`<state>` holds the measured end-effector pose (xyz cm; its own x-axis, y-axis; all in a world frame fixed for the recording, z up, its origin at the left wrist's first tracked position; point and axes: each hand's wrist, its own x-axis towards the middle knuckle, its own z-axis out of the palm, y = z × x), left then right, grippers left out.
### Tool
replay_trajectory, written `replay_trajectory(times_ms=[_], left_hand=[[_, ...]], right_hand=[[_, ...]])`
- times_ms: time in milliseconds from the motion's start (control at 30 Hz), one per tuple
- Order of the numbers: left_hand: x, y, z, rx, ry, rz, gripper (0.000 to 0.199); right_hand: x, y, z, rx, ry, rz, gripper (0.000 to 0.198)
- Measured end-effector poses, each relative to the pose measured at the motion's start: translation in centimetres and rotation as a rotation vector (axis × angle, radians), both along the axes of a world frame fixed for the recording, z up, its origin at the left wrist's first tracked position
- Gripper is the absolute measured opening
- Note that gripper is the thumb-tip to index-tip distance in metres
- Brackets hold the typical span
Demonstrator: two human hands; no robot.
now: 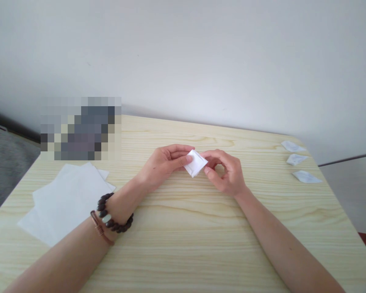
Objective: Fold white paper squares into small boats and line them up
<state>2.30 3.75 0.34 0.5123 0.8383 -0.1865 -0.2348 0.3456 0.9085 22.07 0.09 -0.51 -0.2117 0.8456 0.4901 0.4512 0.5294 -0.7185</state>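
A small white folded paper (195, 164), diamond-shaped with layered edges, is held above the middle of the wooden table. My left hand (166, 165) pinches its left side, thumb on top and fingers behind. At its right corner is my right hand (224, 169), index finger and thumb curled in against the edge; part of the index fingertip is hidden behind the paper. Dark beads and a brown cord bracelet circle my left wrist.
White paper sheets (67, 199) lie overlapped on the left of the table (183, 244). Three folded paper pieces (306, 176) form a column near the right edge. A pixelated dark object (85, 134) sits at the back left. A pale wall (201, 61) stands behind.
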Motion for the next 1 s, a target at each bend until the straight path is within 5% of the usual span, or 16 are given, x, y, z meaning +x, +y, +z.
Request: replay_trajectory(times_ms=[1000], left_hand=[[0.1,0.0,-0.22,0.009,0.024,0.009,0.033]], right_hand=[[-0.17,0.02,-0.06,0.157,-0.124,-0.171,0.017]])
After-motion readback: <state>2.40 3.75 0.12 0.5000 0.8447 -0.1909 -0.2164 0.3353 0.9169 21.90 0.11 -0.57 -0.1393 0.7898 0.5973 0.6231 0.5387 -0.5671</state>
